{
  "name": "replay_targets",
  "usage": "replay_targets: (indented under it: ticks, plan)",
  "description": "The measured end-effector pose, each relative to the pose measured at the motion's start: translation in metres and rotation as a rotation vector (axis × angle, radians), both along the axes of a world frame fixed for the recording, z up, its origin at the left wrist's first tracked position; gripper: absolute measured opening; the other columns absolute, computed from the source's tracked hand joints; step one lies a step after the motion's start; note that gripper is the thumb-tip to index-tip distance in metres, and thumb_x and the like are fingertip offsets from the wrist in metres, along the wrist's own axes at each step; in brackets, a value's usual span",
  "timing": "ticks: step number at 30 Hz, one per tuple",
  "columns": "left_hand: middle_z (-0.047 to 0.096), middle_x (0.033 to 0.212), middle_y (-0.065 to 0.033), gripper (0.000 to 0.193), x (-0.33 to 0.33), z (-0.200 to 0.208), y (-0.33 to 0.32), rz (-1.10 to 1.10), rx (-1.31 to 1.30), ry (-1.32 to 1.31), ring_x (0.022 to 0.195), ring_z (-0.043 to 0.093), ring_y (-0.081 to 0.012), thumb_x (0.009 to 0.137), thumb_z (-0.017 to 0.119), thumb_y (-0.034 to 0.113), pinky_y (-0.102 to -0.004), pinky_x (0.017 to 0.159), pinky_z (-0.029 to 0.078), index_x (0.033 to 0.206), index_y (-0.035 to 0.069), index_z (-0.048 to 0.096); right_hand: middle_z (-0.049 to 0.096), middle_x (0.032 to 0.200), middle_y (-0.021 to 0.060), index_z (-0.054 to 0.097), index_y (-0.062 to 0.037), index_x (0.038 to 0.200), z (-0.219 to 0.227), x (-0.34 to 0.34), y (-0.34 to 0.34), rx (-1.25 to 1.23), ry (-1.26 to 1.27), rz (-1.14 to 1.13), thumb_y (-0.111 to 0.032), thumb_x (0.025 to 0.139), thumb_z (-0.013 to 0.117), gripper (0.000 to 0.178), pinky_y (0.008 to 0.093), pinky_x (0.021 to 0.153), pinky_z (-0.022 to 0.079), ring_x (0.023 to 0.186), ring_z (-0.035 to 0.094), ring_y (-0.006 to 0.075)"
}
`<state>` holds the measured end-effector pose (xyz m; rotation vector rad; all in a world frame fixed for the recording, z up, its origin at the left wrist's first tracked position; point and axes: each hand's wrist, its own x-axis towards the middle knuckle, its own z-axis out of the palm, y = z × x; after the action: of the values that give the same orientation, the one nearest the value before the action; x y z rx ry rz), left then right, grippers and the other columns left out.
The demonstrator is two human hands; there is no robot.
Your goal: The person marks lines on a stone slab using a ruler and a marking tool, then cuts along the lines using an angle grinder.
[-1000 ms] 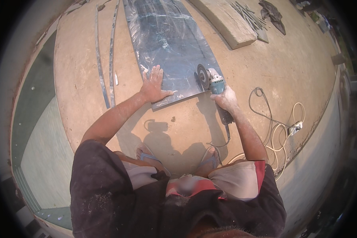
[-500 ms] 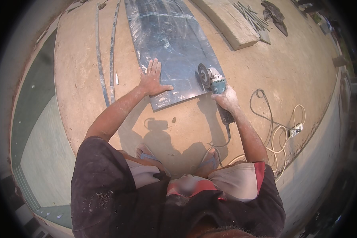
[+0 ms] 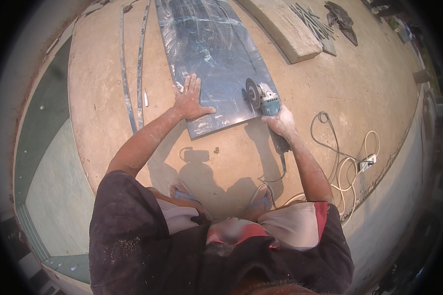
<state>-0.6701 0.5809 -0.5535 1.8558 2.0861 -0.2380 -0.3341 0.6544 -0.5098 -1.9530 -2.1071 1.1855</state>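
Observation:
A long dark blue-grey polished slab (image 3: pixel 221 54) with pale veins and dusty smears lies flat, its near end toward me. My left hand (image 3: pixel 189 102) rests on its left part near that end, fingers spread and thumb pointing right. At the slab's near right corner, my dust-covered right hand (image 3: pixel 282 121) is wrapped round an angle grinder (image 3: pixel 269 102) with a teal body and grey head. The grinder's disc (image 3: pixel 253 92) stands upright over the slab, casting a shadow on it. Whether the disc touches the stone, I cannot tell.
Two narrow dark strips (image 3: pixel 141 64) and a small white sliver (image 3: pixel 145 98) lie left of the slab. A thick pale block (image 3: pixel 300 44) sits at far right, beside several thin rods (image 3: pixel 314 22). Cables (image 3: pixel 347 169) run to a white power strip (image 3: pixel 367 162) on the right.
Almost nothing differs. Both hands, the grinder and the slab hold their places; the view has shifted very slightly.

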Motion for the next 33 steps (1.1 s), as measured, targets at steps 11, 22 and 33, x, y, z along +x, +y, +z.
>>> replay_targets:
  ticks: [11,22,33]
  plan:
    - [-0.005,0.171,-0.0211,0.139,0.0,-0.001,0.001,0.007,0.005,0.005,0.158,-0.007,-0.0363,0.072,0.065,0.084,-0.0757,0.118,0.004,0.162,-0.002,0.003,0.07,0.116,0.0254,0.059,0.0037,0.125,-0.007,-0.001,0.007,-0.006,0.035,0.001,-0.029,0.071,0.08,0.067,0.0433,0.097,0.053,0.111,0.069,0.0371]
    - [-0.005,0.171,-0.0209,0.14,0.0,-0.001,0.0,0.011,0.003,-0.001,0.158,-0.007,-0.0363,0.071,0.066,0.084,-0.0751,0.118,0.005,0.162,-0.002,0.003,0.07,0.118,0.0242,0.059,0.0025,0.126,0.0,-0.008,0.008,-0.024,0.03,-0.01,-0.03,0.071,0.08,0.068,0.0426,0.098,0.053,0.112,0.068,0.0363]
    - [-0.005,0.171,-0.0215,0.141,-0.001,-0.002,0.001,0.004,0.015,-0.005,0.158,-0.007,-0.0367,0.07,0.067,0.084,-0.0777,0.116,0.006,0.162,-0.002,0.004,0.07,0.118,0.0229,0.059,0.0011,0.128,-0.003,-0.011,0.014,-0.04,0.032,-0.018,-0.03,0.07,0.08,0.069,0.0422,0.098,0.053,0.112,0.069,0.0347]
